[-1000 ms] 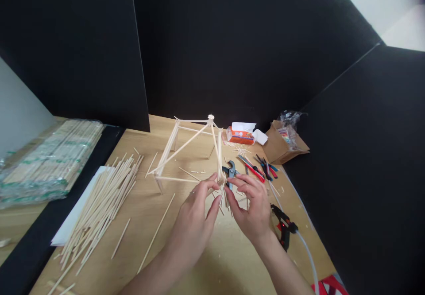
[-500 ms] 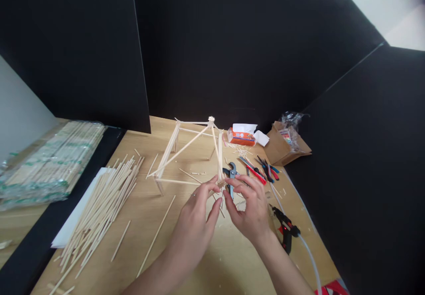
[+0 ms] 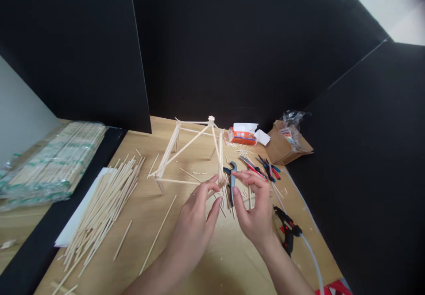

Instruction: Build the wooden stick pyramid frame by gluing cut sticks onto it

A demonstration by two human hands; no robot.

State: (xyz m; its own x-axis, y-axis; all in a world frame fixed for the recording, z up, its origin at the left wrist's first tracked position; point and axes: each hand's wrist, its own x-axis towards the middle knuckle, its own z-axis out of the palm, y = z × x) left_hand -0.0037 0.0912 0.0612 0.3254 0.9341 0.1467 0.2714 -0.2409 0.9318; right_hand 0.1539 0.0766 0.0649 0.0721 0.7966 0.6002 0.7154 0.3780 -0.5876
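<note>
A frame of thin wooden sticks (image 3: 186, 149) stands on the table, with a small cluster of stick ends at its raised peak. My left hand (image 3: 199, 213) is at the frame's near right corner, fingertips at or against the joint and thumb apart from the fingers. Whether the fingertips press on the joint I cannot tell. To the right, my right hand (image 3: 255, 204) is open, its thumb and fingers apart with nothing between them. Just behind it lies a grey-handled cutter (image 3: 233, 184), partly overlapped by the fingers.
Many loose sticks (image 3: 102, 215) lie on white paper at left, beside plastic-wrapped stick bundles (image 3: 56, 157). A glue gun (image 3: 287, 228) with a pale cord lies right. Behind are pliers (image 3: 269, 168), a red-handled tool (image 3: 254, 167), an orange box (image 3: 244, 136) and a cardboard box (image 3: 287, 146).
My right hand has drawn away from the frame's corner to the right, its thumb and fingers spreading wider. My left hand has stayed at the corner.
</note>
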